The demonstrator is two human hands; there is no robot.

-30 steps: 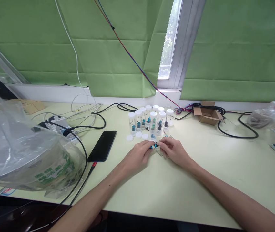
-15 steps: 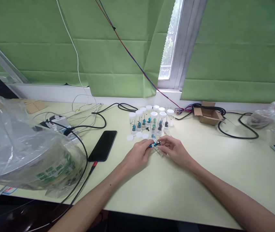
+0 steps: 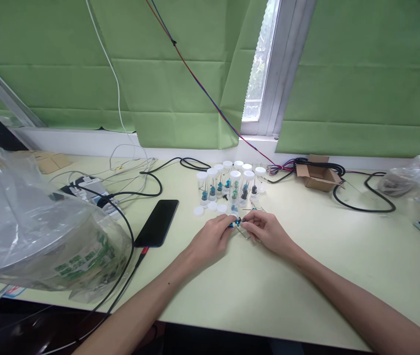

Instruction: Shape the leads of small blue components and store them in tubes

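Observation:
My left hand (image 3: 213, 234) is closed in a pinch around a small shiny blue metal part (image 3: 231, 225). Its fingertips meet those of my right hand (image 3: 265, 228), also pinched, at the part's dark right end. Exactly what the right fingers grip is too small to make out. Just below the fingertips, a thin bent metal rod (image 3: 243, 233) shows against the table. Directly behind the hands stand several clear tubes with white caps (image 3: 234, 175), containing small blue, green and dark pieces. Loose white caps (image 3: 198, 211) lie in front of the tubes.
On the pale table, a black phone (image 3: 157, 223) lies left of my hands, with a cable near it. A large plastic-wrapped spool (image 3: 40, 236) fills the left side. Farther back are a small open cardboard box (image 3: 317, 177) and coiled black cables (image 3: 365, 197).
The blue part has turned slightly between my fingertips, and the right fingers have shifted a little. Part of a small teal piece now shows behind my right hand.

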